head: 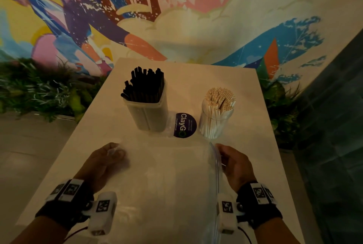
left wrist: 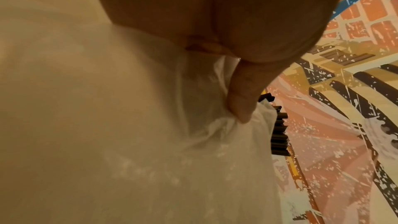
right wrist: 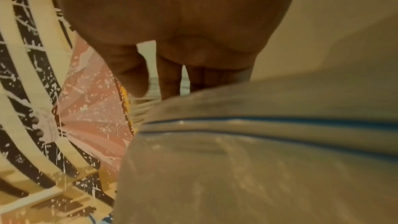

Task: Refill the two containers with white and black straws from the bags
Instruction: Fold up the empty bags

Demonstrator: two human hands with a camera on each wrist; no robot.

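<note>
A clear zip bag (head: 167,177) lies flat across the near half of the white table (head: 241,90), and I see no straws in it. My left hand (head: 115,152) pinches its far left corner, where the thumb (left wrist: 241,101) presses crumpled plastic (left wrist: 150,134). My right hand (head: 221,155) grips the zip edge (right wrist: 280,123) on the right, its fingers (right wrist: 170,81) behind the bag (right wrist: 258,168). Beyond the bag stand a square clear container (head: 149,114) filled with black straws (head: 146,84) and a round clear jar (head: 215,123) filled with white straws (head: 219,98).
A round dark "ClayGo" sticker (head: 184,125) lies on the table between the two containers. Green plants (head: 35,86) run along the table's left side and more stand at the right. A painted mural wall (head: 176,8) rises behind the table's far edge.
</note>
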